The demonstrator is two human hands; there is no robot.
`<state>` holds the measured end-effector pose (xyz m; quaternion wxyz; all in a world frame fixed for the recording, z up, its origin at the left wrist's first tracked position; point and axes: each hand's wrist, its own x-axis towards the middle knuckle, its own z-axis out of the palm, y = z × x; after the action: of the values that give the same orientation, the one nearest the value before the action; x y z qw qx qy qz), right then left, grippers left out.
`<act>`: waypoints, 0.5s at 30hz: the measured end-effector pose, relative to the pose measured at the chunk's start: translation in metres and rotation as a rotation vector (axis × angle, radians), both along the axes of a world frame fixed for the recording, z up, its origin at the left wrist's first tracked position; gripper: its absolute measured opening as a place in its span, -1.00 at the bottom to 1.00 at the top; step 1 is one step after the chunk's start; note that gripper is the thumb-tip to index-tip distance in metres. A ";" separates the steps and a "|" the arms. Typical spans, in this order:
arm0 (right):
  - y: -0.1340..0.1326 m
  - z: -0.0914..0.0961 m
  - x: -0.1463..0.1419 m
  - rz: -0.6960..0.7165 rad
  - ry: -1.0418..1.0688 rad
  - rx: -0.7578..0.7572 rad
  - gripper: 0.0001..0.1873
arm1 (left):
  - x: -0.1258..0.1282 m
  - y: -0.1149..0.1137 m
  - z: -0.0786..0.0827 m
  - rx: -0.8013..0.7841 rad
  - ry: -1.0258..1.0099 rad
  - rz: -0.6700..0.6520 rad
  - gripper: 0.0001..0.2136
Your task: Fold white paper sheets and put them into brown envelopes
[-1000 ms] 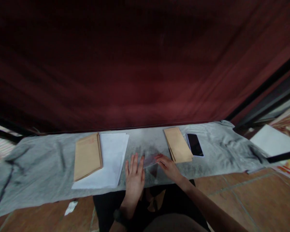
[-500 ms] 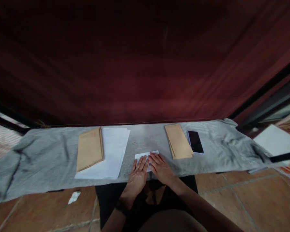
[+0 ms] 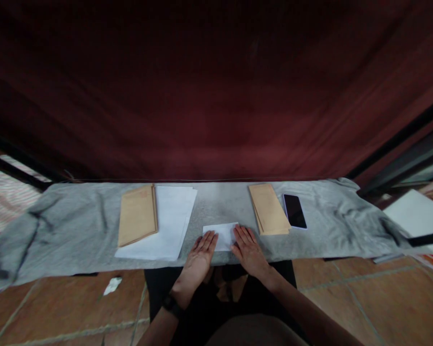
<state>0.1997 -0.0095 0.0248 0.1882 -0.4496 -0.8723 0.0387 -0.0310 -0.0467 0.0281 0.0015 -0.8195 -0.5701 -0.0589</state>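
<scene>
A small folded white paper (image 3: 222,235) lies on the grey cloth (image 3: 75,226) in front of me. My left hand (image 3: 199,257) rests flat on the paper's left edge, fingers stretched out. On the paper's right edge my right hand (image 3: 248,247) also lies flat with its fingers extended. Neither hand grips anything.
To the left lies a stack of white sheets (image 3: 169,223) with brown envelopes (image 3: 137,215) on top. To the right are more brown envelopes (image 3: 269,209) and a dark phone (image 3: 295,211). A dark red curtain (image 3: 216,96) hangs behind. A paper scrap (image 3: 112,285) lies on the tiled floor.
The paper went from being folded in my hands to lying flat. My hands have slid apart from its middle toward its left and right edges.
</scene>
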 end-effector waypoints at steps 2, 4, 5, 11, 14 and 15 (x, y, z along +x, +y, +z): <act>0.001 0.012 -0.007 0.084 0.005 -0.028 -0.40 | 0.002 0.002 0.010 0.004 -0.033 -0.010 -0.37; 0.004 0.024 -0.015 0.151 0.032 -0.078 -0.47 | 0.005 0.005 0.024 0.021 -0.090 -0.029 -0.39; 0.007 0.030 -0.018 0.152 0.072 -0.116 -0.50 | 0.007 0.008 0.032 0.037 -0.134 -0.029 -0.39; 0.031 0.048 -0.030 -0.122 0.829 -0.525 -0.65 | 0.015 0.033 0.064 0.159 -0.953 0.463 -0.30; 0.033 0.046 -0.041 -0.181 1.214 -0.751 -0.68 | 0.021 0.035 0.057 -0.150 -1.483 0.669 -0.13; 0.032 0.045 -0.045 -0.196 1.353 -0.832 -0.68 | 0.024 0.033 0.053 -0.268 -1.567 0.676 -0.13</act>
<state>0.1547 0.0225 0.0696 0.4960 -0.4366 -0.4393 0.6086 -0.0069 -0.0132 0.0810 -0.4713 -0.3223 -0.6221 -0.5357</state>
